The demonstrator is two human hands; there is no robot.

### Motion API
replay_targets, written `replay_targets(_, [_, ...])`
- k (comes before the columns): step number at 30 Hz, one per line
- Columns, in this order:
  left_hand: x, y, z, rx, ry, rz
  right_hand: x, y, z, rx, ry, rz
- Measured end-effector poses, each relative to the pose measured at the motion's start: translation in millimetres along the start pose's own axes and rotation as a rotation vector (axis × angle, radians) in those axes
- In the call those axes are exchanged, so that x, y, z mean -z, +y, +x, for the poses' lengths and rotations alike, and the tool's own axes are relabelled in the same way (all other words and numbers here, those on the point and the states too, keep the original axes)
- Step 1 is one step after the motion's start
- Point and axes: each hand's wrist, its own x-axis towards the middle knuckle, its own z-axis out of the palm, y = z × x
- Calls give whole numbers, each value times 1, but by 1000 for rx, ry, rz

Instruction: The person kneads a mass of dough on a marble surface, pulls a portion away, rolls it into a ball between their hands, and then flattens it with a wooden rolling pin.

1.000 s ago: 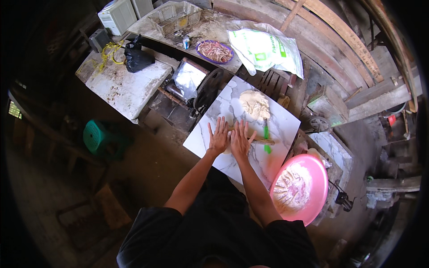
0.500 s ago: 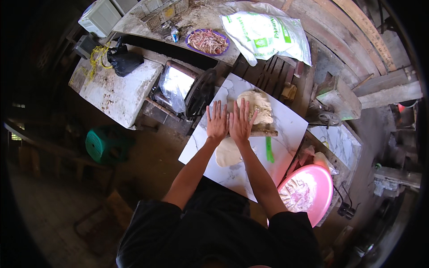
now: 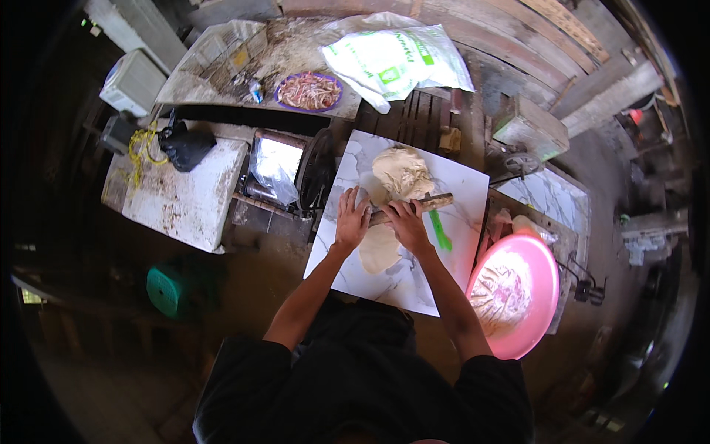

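Both hands are at a wooden rolling pin, which lies slanted across pale dough on a marble-patterned white board. My left hand has its fingers bent over the pin's left end, mostly hiding it. The fingers of my right hand curl over the pin's middle, and its right end sticks out beyond them. A flattened sheet of dough spreads from under the pin toward me. Just beyond the pin sits a thicker, rough lump of dough. A bright green flat strip lies right of my right hand.
A pink basin with floury contents stands at the right. Left of the board is a roller machine with a dark wheel. Farther back are a purple-rimmed plate and a white sack. A green stool stands lower left.
My hands, flat with fingers stretched out before, now have bent fingers on the rolling pin and sit closer to me on it. The pin has tilted, its right end farther away. The view has shifted.
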Motion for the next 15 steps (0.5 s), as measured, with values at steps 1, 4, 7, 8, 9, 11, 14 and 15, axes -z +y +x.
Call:
replay_targets(1, [2, 0, 4, -26, -5, -6, 4, -5, -2, -42, 65, -20])
replay_targets(4, [3, 3, 7, -126, -6, 19, 9, -24, -14, -197, 125, -53])
replay_targets(7, [-8, 5, -1, -173, -65, -49, -2, -50, -37, -382, 193, -98])
replay_targets(8, [-13, 5, -6, -192, -68, -56, -8, -55, -44, -396, 204, -107])
replay_targets(9, [-16, 7, -12, -193, -109, -46, -15, -61, -51, -459, 212, -134])
replay_targets(11, [-18, 7, -25, -170, -201, -55, -25, -68, -60, -542, 198, -155])
replay_targets(14, [-21, 7, -41, -131, -328, -21, -37, -71, -66, -540, 184, -193])
replay_targets(15, [-21, 6, -44, -123, -358, -6, -39, -73, -64, -581, 118, -116])
